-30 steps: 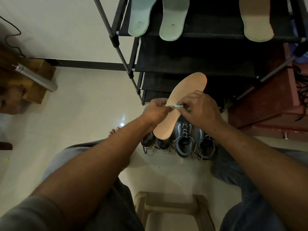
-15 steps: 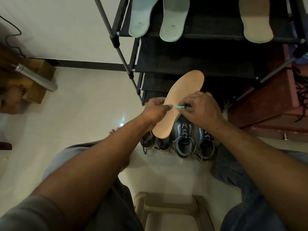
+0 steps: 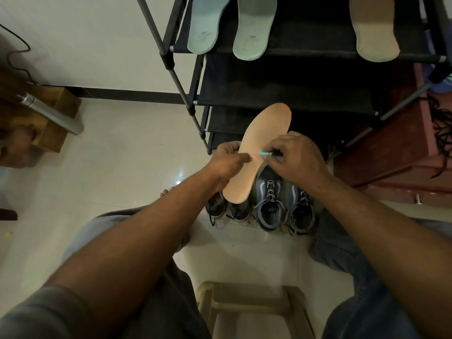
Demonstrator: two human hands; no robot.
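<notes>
A tan insole [image 3: 265,140] is held up in front of the shoe rack, toe end pointing away. My left hand [image 3: 228,161] grips its left edge near the middle, thumb lying across the face. My right hand [image 3: 294,157] pinches a small mint-green object [image 3: 263,153] against the insole's right edge; what the object is cannot be told. Below the insole, a pair of blue laced sneakers [image 3: 283,204] stands on the floor.
A black fabric shoe rack [image 3: 281,86] stands ahead, with two pale green insoles [image 3: 232,25] and a tan insole [image 3: 374,30] on its top shelf. Dark shoes [image 3: 227,209] sit beside the sneakers. A beige plastic stool [image 3: 254,307] is between my knees. Maroon furniture [image 3: 391,152] stands at right, a wooden block [image 3: 44,118] with a steel tube at left.
The insole and both hands have shifted slightly up and left. The green object now shows more against the insole's edge.
</notes>
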